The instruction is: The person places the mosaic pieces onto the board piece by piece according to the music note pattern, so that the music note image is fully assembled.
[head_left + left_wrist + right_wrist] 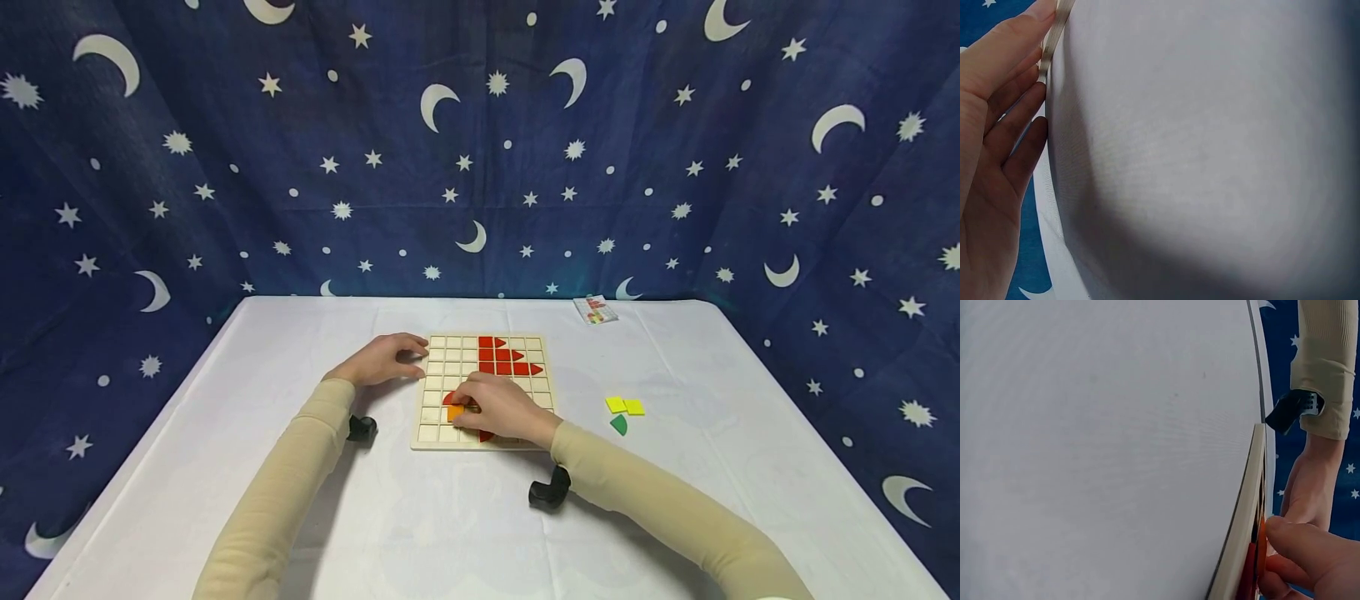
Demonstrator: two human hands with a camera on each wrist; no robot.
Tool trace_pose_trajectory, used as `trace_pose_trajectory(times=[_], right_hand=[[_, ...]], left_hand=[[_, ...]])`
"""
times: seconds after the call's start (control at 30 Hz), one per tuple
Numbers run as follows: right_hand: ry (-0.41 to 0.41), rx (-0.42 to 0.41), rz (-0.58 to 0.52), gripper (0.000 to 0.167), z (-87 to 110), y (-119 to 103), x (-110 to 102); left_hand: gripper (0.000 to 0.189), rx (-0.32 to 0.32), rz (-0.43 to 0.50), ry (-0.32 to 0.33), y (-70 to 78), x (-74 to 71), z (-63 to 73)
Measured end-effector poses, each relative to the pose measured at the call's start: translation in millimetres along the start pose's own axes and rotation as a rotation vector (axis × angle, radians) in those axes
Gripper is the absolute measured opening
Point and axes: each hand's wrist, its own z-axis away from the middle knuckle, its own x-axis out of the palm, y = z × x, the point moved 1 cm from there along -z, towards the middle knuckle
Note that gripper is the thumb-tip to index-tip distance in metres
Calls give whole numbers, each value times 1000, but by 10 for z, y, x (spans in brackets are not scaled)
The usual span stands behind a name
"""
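A wooden grid board [435, 368] lies on the table in the head view. Red squares and pointed tiles [504, 355] fill parts of its upper right cells. My right hand [506, 407] is over the lower half, pinching an orange square tile [454, 413] at the board's surface. Just above that tile is a red tile with a curved edge [448, 398]; the hand hides other cells and pieces. The right wrist view shows the thumb on the orange tile [1262, 540]. My left hand [378, 360] touches the board's left edge, its fingers extended.
Right of the board lie two yellow square tiles [625, 406] and a green quarter-round tile [619, 425]. A pattern card [596, 309] rests near the table's back edge. Behind the white-covered table [420, 517] hangs a blue curtain [510, 208] with moons and stars.
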Motion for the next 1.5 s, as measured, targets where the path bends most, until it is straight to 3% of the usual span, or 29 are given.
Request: trace_pose_trajectory(times=[1.13, 1.3, 1.5], right_hand=[[-8, 10, -2, 23, -35, -74, 10], [39, 32, -68, 21, 72, 33, -98], [102, 107, -123, 22, 415, 379, -349]], left_hand=[[45, 36, -17, 6, 13, 1, 29], [46, 33, -31, 9, 6, 8, 24], [46, 22, -24, 2, -10, 10, 4]])
